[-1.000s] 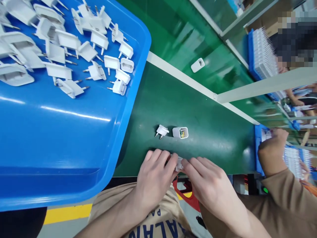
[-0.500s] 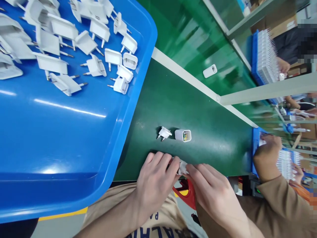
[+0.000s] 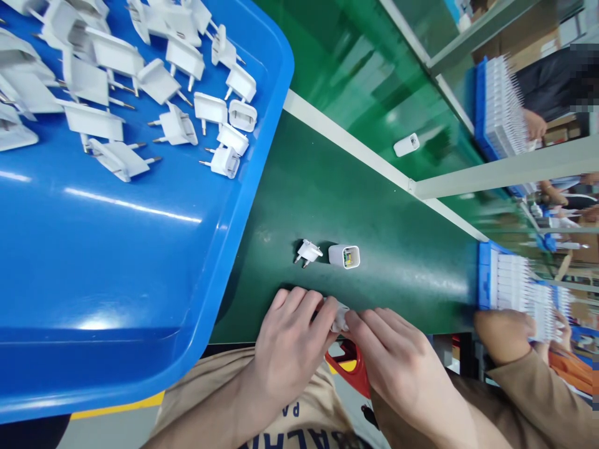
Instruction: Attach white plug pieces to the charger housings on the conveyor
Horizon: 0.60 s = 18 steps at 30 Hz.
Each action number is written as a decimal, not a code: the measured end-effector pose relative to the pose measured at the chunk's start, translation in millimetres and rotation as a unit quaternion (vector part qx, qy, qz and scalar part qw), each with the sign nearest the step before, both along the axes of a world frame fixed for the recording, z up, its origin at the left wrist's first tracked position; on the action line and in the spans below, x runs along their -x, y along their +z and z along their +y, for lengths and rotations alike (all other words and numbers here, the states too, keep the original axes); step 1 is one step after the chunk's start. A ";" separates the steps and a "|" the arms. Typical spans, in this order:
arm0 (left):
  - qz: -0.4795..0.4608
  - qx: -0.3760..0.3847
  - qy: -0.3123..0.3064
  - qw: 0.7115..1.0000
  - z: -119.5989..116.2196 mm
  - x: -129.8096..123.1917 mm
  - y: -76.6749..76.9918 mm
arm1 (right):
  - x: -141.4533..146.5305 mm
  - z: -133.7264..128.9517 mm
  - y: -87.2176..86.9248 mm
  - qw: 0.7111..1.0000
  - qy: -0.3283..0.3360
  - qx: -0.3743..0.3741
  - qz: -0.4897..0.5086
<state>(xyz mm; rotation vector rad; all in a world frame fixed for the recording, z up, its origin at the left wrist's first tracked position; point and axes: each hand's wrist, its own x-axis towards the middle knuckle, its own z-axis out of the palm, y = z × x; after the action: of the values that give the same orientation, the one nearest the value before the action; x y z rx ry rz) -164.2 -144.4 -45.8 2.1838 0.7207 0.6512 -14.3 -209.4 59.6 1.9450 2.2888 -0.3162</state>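
Observation:
At the table's near edge, my left hand (image 3: 291,340) and my right hand (image 3: 403,355) are closed together on a small white plastic charger part (image 3: 340,318). Fingers cover most of it, so its exact shape is hidden. Just beyond my hands, a white two-pin plug cap (image 3: 309,251) lies on the green table (image 3: 374,212). Beside it is a white charger housing (image 3: 344,256), its open end showing a circuit board inside. Below my fingers, a red handle-like piece (image 3: 350,371) is partly visible.
A large blue tray (image 3: 187,262) on the left holds many plug caps (image 3: 115,53). Past a white rail (image 3: 346,140), another charger housing (image 3: 406,145) lies on a green surface. At right, a co-worker's hand (image 3: 503,333) is near a blue tray (image 3: 484,274) of chargers.
The charger housing past the rail has shifted right and nearer. The co-worker's hand has pulled back from the tray's corner toward me. My hands keep their grip, nearly unmoved.

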 end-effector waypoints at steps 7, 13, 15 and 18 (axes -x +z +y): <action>0.000 0.001 -0.005 1.000 0.7 0.3 0.7 | -3.9 5.1 -1.1 0.999 0.032 -0.012 0.011; -0.004 -0.008 0.007 1.000 2.0 -1.5 -1.0 | -3.6 -3.2 -14.9 0.998 0.027 -0.063 -0.016; -0.006 -0.010 0.009 1.000 1.6 -2.1 -1.7 | 1.3 -8.1 -20.8 0.996 0.009 -0.084 -0.028; -0.003 -0.014 0.006 1.000 -0.6 -0.7 0.1 | 6.8 -13.4 -24.5 0.994 -0.002 -0.100 -0.037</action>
<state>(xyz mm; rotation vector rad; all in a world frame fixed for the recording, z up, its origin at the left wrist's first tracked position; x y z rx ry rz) -163.6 -145.1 -45.6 2.2047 0.7257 0.6766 -21.1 -222.8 35.0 2.0133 2.3499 -0.0153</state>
